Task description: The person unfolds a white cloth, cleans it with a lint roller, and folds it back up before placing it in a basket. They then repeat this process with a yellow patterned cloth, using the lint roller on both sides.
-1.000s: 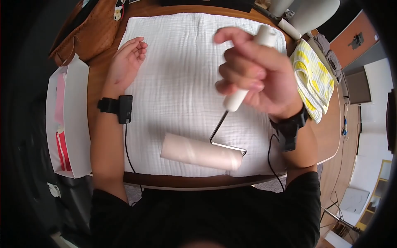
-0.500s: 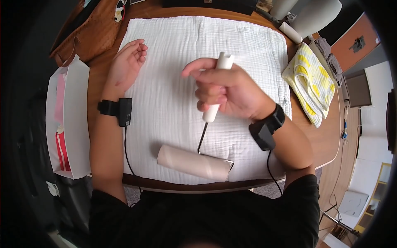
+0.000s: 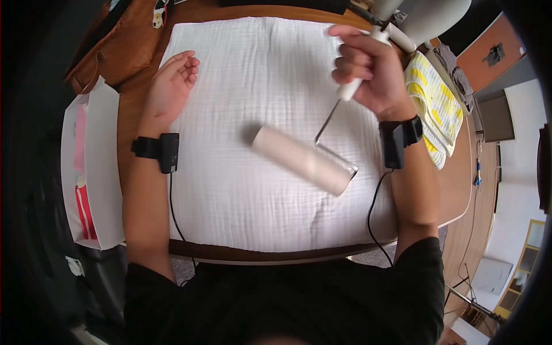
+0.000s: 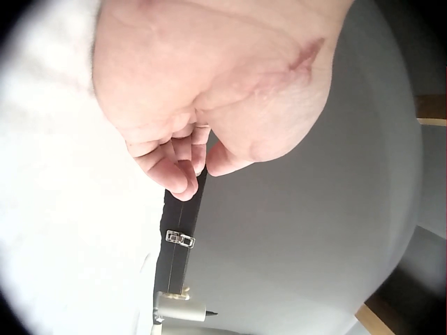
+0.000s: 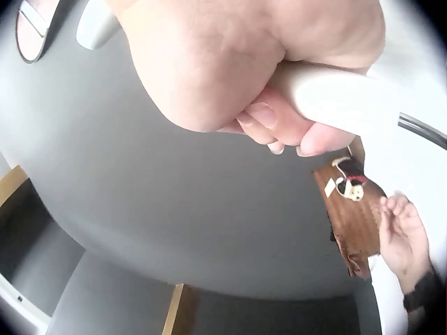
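In the head view my right hand [image 3: 374, 72] grips the white handle [image 5: 328, 96] of a lint roller [image 3: 302, 161], fingers curled round it and index finger reaching past. The roller's pale cylinder lies slantwise over the middle right of a white crinkled cloth [image 3: 241, 213], slightly blurred, joined to the handle by a thin bent metal rod [image 3: 328, 122]. My left hand [image 3: 172, 86] rests at the cloth's upper left edge, palm turned inward, fingers loosely curled with nothing in them. The left wrist view shows that palm close up beside the cloth.
A brown woven bag [image 3: 123, 52] stands at the back left, above a white box [image 3: 103, 172] with pink and red things inside. On the right lies a folded yellow-and-white cloth [image 3: 434, 109]. A black case [image 4: 174, 244] with a metal latch stands at the back.
The right hand with the lint roller first came left and toward the body, then went right and away, carrying the cylinder farther up the cloth. The left hand stays put.
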`<state>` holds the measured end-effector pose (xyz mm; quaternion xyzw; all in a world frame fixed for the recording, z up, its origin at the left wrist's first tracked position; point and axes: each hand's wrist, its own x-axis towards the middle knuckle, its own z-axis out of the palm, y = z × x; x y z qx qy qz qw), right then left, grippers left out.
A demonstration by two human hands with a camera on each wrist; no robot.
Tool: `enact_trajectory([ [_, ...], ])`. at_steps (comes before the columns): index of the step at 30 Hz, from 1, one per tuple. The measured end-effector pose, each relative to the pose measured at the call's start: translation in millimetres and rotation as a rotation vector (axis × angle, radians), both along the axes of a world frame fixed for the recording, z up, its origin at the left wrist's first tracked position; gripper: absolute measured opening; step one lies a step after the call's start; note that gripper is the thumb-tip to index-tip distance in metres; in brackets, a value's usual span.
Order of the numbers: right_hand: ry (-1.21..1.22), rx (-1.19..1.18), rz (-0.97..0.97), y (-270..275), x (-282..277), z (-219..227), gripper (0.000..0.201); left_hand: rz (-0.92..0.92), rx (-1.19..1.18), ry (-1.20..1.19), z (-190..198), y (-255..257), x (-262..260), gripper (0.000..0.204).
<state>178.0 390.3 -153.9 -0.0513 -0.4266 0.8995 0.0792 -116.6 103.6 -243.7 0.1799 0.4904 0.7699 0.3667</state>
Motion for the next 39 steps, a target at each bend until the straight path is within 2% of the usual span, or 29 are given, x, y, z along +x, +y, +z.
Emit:
enact_trajectory([
  [3, -0.104, -0.088, 0.149, -58, -10, -12, 0.028, 0.018, -0.005, -0.007, 3, 1, 3, 0.025],
  [5, -0.176, -0.123, 0.317, -100, -12, -24, 0.026, 0.014, -0.011, -0.005, 1, 0, 1, 0.026],
  [6, -0.201, -0.232, 0.451, -113, -13, -25, 0.025, 0.01, -0.011, -0.002, 1, 1, -1, 0.026],
  [8, -0.194, -0.103, 0.458, -121, -8, -8, 0.029, -0.003, -0.008, 0.006, 0, 0, -4, 0.026],
  [9, -0.145, -0.048, 0.466, -116, -8, -5, 0.032, -0.004, -0.003, 0.007, -2, 0, -5, 0.026],
  [11, 0.005, -0.092, 0.377, -83, -10, -11, 0.035, -0.01, -0.011, 0.003, -3, -1, -6, 0.027],
  [15, -0.042, -0.087, -0.026, 13, -2, -17, 0.032, -0.026, 0.001, -0.019, -4, -2, -8, 0.027],
  [17, -0.015, -0.151, -0.097, 53, 7, -32, 0.031, -0.027, 0.009, -0.023, -1, -2, -5, 0.027],
  [19, -0.047, -0.182, -0.117, 64, 12, -39, 0.032, -0.023, 0.013, -0.024, 0, -2, -4, 0.027],
  [23, -0.118, -0.194, 0.1, 19, -3, -38, 0.031, -0.019, 0.01, -0.027, -3, -2, -5, 0.026],
  [24, -0.126, -0.272, 0.248, 6, -9, -41, 0.03, -0.022, 0.008, -0.027, -3, -2, -6, 0.026],
  [26, -0.185, -0.185, 0.4, -32, -16, -42, 0.031, 0.012, -0.02, -0.012, 1, 0, -1, 0.026],
  [29, -0.327, 0.057, 0.432, -66, -11, -18, 0.034, 0.024, -0.036, -0.005, 5, 1, 4, 0.026],
  [33, -0.226, 0.003, 0.266, -11, -6, -22, 0.033, 0.012, -0.02, 0.006, 6, 1, 6, 0.026],
  [34, -0.207, 0.051, 0.153, 10, -3, -25, 0.033, 0.012, -0.023, 0.006, 6, 1, 6, 0.025],
  [35, -0.233, 0.139, -0.05, 21, 2, -16, 0.033, 0.012, -0.023, 0.007, 6, 1, 6, 0.025],
  [36, -0.175, 0.155, -0.112, 41, 10, -9, 0.033, 0.014, -0.023, 0.006, 6, 1, 6, 0.025],
  [37, -0.138, 0.29, -0.247, 48, 19, 7, 0.034, 0.012, -0.027, 0.007, 6, 0, 6, 0.025],
  [39, -0.107, 0.371, -0.449, 55, 37, 42, 0.033, 0.009, -0.036, 0.005, 6, -1, 6, 0.025],
])
